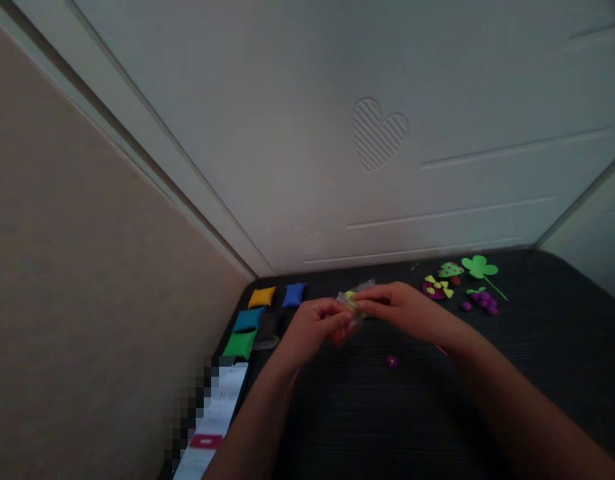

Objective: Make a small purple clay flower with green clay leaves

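Both hands meet above the dark table, pinching a small clear plastic packet with something red (340, 335) in its lower part. My left hand (313, 327) is closed on the packet's left side. From the right, my right hand (394, 307) presses thumb and fingers together at its upper edge, where a yellowish bit shows between the fingertips. Behind the hands lies another clear wrapper (368, 285), partly hidden. A small purple flower (392, 361) with a light centre lies on the table in front of the right hand.
Soft packets lie at the left: orange (262, 297), blue (294, 295), teal (248, 319), black (268, 325) and green (240, 344). Clay-like shapes at right include a green clover (480, 267), a mushroom (450, 269), purple grapes (483, 301) and a purple-yellow piece (438, 288). A lit screen (220, 410) lies lower left.
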The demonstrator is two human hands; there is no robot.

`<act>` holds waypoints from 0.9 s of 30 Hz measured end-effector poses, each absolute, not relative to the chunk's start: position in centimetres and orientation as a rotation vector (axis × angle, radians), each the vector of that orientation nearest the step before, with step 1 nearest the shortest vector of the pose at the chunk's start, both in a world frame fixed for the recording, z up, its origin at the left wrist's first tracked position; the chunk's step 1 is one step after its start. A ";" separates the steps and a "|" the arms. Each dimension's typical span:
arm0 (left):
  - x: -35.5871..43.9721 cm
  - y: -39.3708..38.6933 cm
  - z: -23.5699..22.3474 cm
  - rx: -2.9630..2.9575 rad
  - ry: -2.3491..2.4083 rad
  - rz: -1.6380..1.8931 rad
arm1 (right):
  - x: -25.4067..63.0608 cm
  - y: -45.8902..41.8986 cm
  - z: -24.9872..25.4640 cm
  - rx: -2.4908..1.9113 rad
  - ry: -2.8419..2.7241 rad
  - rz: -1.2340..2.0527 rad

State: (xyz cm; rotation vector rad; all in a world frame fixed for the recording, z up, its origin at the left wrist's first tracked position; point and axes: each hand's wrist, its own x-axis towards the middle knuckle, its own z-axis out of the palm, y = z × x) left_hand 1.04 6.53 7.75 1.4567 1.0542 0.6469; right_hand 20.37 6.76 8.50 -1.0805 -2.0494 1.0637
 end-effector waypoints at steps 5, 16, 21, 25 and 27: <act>1.2 6.3 7.3 1.607 1.179 0.768 | 20.7 6.9 8.2 -1.070 -1.958 1.185; 5.8 5.7 10.1 1.903 1.163 1.045 | 21.0 5.4 10.4 -1.276 -1.785 0.588; 5.7 6.6 10.0 1.831 1.042 0.934 | 21.6 5.6 10.3 -1.263 -1.833 0.715; 5.1 6.3 10.3 1.857 1.060 0.831 | 21.6 5.5 10.4 -1.299 -1.930 0.749; 4.9 6.2 10.6 1.877 1.069 0.797 | 21.6 5.4 10.6 -1.307 -1.965 0.766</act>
